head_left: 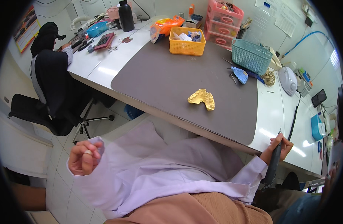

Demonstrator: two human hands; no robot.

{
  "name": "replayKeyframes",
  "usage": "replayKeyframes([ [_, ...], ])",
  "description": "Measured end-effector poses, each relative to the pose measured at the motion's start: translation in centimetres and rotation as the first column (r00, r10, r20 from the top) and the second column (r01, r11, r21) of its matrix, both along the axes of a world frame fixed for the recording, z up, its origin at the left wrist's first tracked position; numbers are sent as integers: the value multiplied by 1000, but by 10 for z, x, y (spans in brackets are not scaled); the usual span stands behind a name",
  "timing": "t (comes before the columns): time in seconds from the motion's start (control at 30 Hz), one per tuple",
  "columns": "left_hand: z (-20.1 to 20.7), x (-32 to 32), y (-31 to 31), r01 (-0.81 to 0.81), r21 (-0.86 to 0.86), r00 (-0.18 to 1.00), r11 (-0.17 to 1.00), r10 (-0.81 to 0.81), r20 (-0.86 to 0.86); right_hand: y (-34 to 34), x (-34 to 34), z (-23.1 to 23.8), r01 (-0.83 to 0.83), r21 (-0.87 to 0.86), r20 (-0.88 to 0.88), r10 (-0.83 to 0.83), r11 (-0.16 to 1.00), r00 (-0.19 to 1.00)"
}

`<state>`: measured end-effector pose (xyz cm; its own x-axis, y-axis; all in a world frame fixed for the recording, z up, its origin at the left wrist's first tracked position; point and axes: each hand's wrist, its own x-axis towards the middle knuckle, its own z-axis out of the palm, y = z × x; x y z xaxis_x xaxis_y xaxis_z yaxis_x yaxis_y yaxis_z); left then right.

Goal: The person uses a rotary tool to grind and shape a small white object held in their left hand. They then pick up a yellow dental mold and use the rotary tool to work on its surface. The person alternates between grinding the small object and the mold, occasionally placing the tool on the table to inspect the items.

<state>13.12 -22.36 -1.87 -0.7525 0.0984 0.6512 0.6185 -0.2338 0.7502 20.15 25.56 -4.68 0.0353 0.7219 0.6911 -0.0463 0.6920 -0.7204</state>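
My right hand (278, 149), at the table's right front edge, grips a black rotary handpiece (272, 168) with a thin metal bur pointing up and away. My left hand (84, 158) is raised in front of the white coat, left of the table. Its fingers are curled in, and one wears a ring. Pale lilac cloth shows just behind them; whatever they hold, if anything, is hidden. A yellow dental cast (202, 98), arch-shaped with teeth, lies on the grey mat (156, 74), touched by neither hand. Farther back sits a blue dental impression (239, 75) beside small metal tools.
A yellow basket (187, 47) and a teal basket (250, 61) stand at the back, near pink drawers (223, 26). On the right is a white rounded control unit (288, 80) with a black cord. Another person (50, 74) sits at the left on a black chair (37, 112).
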Motion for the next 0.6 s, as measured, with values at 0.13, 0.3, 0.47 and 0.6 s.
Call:
replayKeyframes([
  [0.13, 18, -3, 27, 60, 95, 992, 994, -70, 106, -5, -1, 6, -5, -3, -1, 5, 1000, 1000],
  [0.3, 25, -24, 55, 118, 110, 984, 987, -131, 121, -8, 4, 4, 20, -66, 39, -17, 998, 999],
  [0.47, 25, -40, 112, 134, 95, 955, 986, -154, 253, -6, 2, -7, 2, -75, 72, 3, 997, 997],
  [0.6, 35, -52, 181, 355, 19, 879, 934, -341, 333, -11, 22, 7, -33, -112, -15, 32, 993, 999],
])
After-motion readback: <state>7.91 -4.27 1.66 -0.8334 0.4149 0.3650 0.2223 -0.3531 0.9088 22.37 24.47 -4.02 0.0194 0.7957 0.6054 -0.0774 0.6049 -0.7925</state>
